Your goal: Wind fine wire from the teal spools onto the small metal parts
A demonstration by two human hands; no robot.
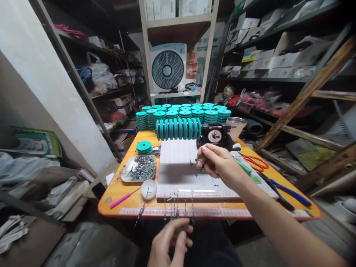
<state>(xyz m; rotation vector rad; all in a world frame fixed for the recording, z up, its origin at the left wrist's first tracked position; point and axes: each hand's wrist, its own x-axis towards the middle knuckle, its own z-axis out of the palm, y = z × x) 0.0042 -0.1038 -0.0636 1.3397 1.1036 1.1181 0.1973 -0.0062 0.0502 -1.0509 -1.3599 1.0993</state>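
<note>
My right hand (211, 161) is raised over the white board (178, 167), its fingers pinched on something small and dark that I cannot make out. Below the table's front edge, my left hand (174, 241) has its fingers curled together near the lower ends of several thin hanging rigs (177, 207); what it holds, if anything, is hidden. Behind the board, a row of teal spools (178, 129) sits on a shaft beside a black winding device (215, 136). A white tray (124, 177) of small metal parts lies to the left, with a round white dish (148, 190) near it.
Stacks of teal spools (185, 111) and a cup (236, 128) stand at the back. Orange scissors (254, 161) and blue-handled pliers (290, 193) lie at the right. A pink-handled tool (120, 200) lies front left. Shelves and a box fan (167, 68) are beyond.
</note>
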